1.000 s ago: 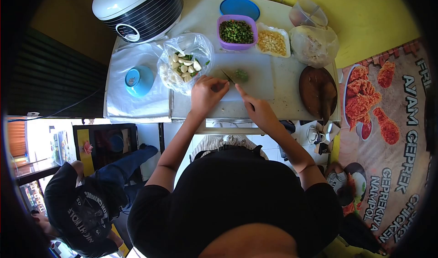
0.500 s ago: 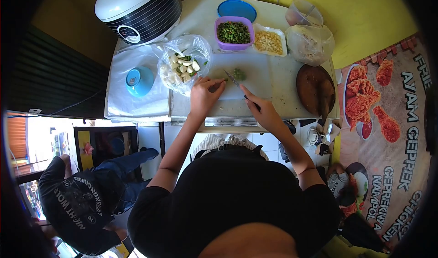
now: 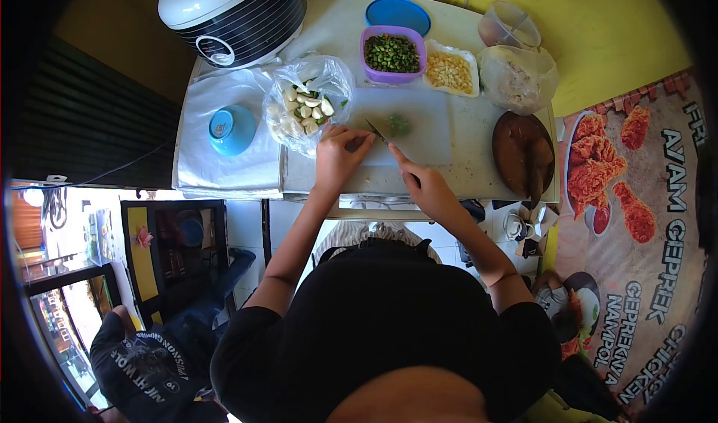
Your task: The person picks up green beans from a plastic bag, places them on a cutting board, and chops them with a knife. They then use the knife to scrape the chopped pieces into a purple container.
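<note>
Chopping is under way on the cutting board [image 3: 426, 135]: the right hand [image 3: 426, 187] has its fingers clamped round the handle of a knife [image 3: 378, 130], forefinger stretched along the back of the blade, whose tip sits just beside a small heap of chopped greens [image 3: 399, 124]. The left hand [image 3: 338, 157] lies just left of the blade with its fingers curled together, pressing down on something too small to make out, so whether it grips or only pins I cannot tell. Those greens look light, soft and a little slick, likely to roll or scatter under the edge, so pinning them with tucked fingertips close to the blade seems the safer hold. Just beyond the left fingertips stands an open plastic bag [image 3: 307, 101] of pale vegetable pieces, touching the board's edge; past the blade tip are a purple tub [image 3: 393, 53] of cut greens and a white tray [image 3: 451, 71]. To the right of the knife hand the board lies bare up to a dark round plate [image 3: 522, 154], the widest room for sweeping
</note>
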`<action>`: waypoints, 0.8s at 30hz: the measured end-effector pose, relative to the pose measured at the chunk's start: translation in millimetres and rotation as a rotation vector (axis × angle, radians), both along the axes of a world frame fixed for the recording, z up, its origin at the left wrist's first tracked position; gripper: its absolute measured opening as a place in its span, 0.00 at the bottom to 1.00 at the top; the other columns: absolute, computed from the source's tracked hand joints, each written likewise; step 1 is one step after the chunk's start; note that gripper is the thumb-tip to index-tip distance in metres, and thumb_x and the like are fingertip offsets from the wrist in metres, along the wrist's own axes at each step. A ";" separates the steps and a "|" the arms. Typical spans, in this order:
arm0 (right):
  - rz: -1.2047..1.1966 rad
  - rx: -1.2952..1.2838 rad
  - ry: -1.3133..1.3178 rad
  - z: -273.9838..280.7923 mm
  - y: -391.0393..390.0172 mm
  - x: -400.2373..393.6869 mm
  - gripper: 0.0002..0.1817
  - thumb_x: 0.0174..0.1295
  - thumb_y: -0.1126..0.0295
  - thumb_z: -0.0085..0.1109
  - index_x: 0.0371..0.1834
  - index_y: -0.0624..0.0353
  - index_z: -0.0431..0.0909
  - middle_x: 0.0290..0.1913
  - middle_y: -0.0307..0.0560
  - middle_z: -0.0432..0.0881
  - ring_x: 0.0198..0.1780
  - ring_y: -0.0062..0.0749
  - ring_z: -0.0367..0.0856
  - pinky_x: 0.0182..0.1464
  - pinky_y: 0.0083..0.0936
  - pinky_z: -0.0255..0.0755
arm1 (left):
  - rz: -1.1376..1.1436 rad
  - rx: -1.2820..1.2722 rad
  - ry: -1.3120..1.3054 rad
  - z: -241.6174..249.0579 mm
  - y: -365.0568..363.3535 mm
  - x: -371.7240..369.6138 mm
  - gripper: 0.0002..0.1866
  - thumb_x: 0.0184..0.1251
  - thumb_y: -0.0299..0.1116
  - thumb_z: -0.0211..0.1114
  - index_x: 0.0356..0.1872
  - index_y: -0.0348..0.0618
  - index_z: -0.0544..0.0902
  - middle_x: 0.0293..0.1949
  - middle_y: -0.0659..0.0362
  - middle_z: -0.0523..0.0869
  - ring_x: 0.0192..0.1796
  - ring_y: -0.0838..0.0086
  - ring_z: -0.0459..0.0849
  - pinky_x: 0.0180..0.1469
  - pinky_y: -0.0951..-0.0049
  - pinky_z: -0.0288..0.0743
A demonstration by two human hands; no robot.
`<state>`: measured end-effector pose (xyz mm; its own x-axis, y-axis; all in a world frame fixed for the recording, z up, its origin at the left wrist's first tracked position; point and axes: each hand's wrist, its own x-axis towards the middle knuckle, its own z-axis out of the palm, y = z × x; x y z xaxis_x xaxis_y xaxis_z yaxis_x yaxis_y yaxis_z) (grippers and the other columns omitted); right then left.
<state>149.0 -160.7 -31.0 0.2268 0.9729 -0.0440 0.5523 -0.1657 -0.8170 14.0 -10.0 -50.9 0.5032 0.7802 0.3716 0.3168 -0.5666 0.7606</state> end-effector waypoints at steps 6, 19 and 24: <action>-0.019 0.096 -0.108 -4.6 11.2 -9.9 0.30 0.68 0.73 0.49 0.74 0.42 0.60 0.19 0.65 0.71 0.20 0.57 0.73 0.27 0.38 0.69 | 0.011 0.019 -0.028 1.8 1.3 0.0 0.04 0.52 0.28 0.73 0.29 0.41 0.88 0.23 0.59 0.83 0.28 0.69 0.80 0.41 0.68 0.74; -0.022 0.045 0.069 5.6 3.4 11.6 0.28 0.70 0.71 0.47 0.73 0.41 0.61 0.21 0.57 0.67 0.18 0.35 0.64 0.28 0.29 0.67 | -0.031 -0.144 0.041 8.2 -1.0 -1.5 0.07 0.54 0.31 0.73 0.33 0.42 0.90 0.24 0.57 0.83 0.28 0.69 0.78 0.40 0.69 0.72; -0.112 0.071 0.225 15.2 -3.0 29.5 0.28 0.71 0.71 0.48 0.75 0.43 0.59 0.21 0.47 0.62 0.23 0.22 0.59 0.30 0.21 0.64 | -0.074 0.016 0.162 11.4 -7.7 13.6 0.08 0.58 0.34 0.69 0.36 0.43 0.89 0.30 0.56 0.84 0.37 0.62 0.80 0.44 0.65 0.74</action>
